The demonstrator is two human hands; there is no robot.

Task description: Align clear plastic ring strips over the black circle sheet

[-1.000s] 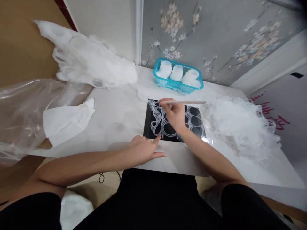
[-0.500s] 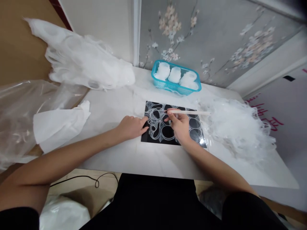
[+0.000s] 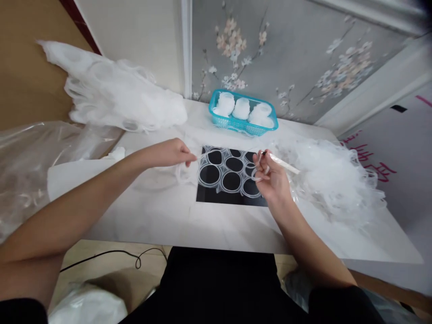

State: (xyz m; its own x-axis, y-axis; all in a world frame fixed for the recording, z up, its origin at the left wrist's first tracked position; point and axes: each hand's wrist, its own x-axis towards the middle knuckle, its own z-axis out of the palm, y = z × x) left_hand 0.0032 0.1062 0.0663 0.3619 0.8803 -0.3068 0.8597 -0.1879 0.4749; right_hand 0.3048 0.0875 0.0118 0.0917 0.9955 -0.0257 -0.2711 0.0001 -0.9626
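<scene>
My left hand point(image 3: 176, 153) is closed in a pinch left of the black sheet point(image 3: 216, 196). Thin translucent white rings point(image 3: 184, 174) hang from its fingertips, and a fine strand runs from there over the sheet. In my right hand point(image 3: 274, 177), above the sheet's right side, is a slim white stick point(image 3: 285, 163) with a dark tip. One or more translucent rings also loop about the right fingers. Rows of clear, ring-shaped pieces point(image 3: 221, 173) lie on the sheet; its right edge is partly hidden by my right hand.
A turquoise basket point(image 3: 243, 128) with white ring bundles stands behind the sheet. Loose translucent rings heap on the table point(image 3: 162, 220) at the right point(image 3: 337, 180). A large white heap point(image 3: 124, 94) lies at the back left, beside clear plastic point(image 3: 27, 171). A floral panel point(image 3: 256, 45) rises behind.
My left hand has lifted off the sheet, moving left and up with rings hanging from it. My right hand has shifted right, turning palm up with the stick. Loose rings left the sheet's left part.
</scene>
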